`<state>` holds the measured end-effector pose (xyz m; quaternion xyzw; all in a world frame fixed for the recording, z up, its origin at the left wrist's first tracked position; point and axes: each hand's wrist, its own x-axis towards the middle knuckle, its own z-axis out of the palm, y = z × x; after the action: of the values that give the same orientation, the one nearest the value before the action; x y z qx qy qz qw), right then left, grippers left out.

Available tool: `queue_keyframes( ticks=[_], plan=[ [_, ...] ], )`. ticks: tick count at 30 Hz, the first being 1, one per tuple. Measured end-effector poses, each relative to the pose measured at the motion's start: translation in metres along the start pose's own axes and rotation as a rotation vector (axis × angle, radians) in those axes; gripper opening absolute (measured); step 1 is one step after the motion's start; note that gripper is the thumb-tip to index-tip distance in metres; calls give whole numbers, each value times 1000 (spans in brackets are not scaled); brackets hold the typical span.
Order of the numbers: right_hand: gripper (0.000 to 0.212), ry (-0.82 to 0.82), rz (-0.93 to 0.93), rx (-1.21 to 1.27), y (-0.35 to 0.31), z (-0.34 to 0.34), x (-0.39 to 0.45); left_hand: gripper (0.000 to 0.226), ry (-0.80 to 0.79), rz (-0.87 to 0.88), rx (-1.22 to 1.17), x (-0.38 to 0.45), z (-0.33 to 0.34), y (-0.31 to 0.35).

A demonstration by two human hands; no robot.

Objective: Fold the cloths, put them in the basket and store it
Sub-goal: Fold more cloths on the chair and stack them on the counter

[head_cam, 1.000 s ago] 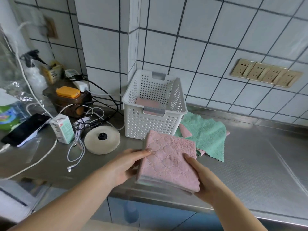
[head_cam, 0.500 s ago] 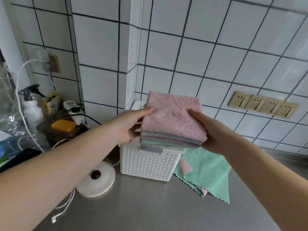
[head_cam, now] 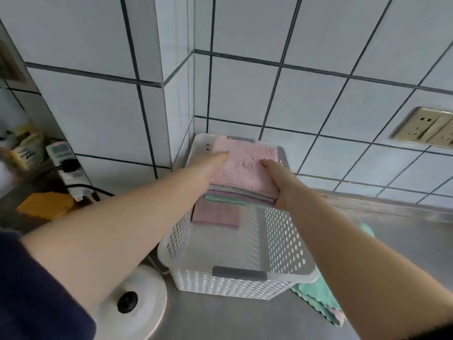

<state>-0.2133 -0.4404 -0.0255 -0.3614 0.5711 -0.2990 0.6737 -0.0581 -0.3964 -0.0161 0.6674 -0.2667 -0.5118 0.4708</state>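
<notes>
Both hands, left hand [head_cam: 208,165] & right hand [head_cam: 282,182], fingers curled gripping folded cloth stack [head_cam: 245,173] flat btwn them above basket [head_cam: 282,241], long axis pointing away toward wall.

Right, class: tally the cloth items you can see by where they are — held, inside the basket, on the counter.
Held stack of folded cloths: 1
Folded pink cloth inside the basket: 1
Green cloth on the counter: 1
Total: 3
</notes>
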Motion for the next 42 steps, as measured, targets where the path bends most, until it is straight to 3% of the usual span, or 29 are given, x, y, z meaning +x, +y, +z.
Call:
queue_keyframes(
  ticks=[8,14,21,22,24,26,27,31,36,42],
  plan=[
    [53,62,79,-97,30,9,62,49,79,-92,241,49,8,-19],
    [54,30,167,-79,60,14,102,49,179,-187,266,80,8,-51],
    [49,39,151,-54,79,16,108,71,276,-112,460,87,16,-71],
    [46,29,146,-57,80,16,109,72,295,-50,526,87,16,-76],
    [44,18,141,-65,82,15,112,67,364,266,831,85,16,-84],
    [45,0,117,-117,82,18,112,54,312,638,1146,81,22,-86],
    [45,-18,98,-165,82,22,111,48,249,702,1207,79,27,-85],
    [55,-43,59,-257,81,31,113,48,132,493,1278,88,42,-89],
    [53,45,89,-301,76,28,111,56,135,490,1368,106,35,-102],
    [52,72,70,-425,85,22,122,56,181,462,1290,117,31,-108]
  ],
)
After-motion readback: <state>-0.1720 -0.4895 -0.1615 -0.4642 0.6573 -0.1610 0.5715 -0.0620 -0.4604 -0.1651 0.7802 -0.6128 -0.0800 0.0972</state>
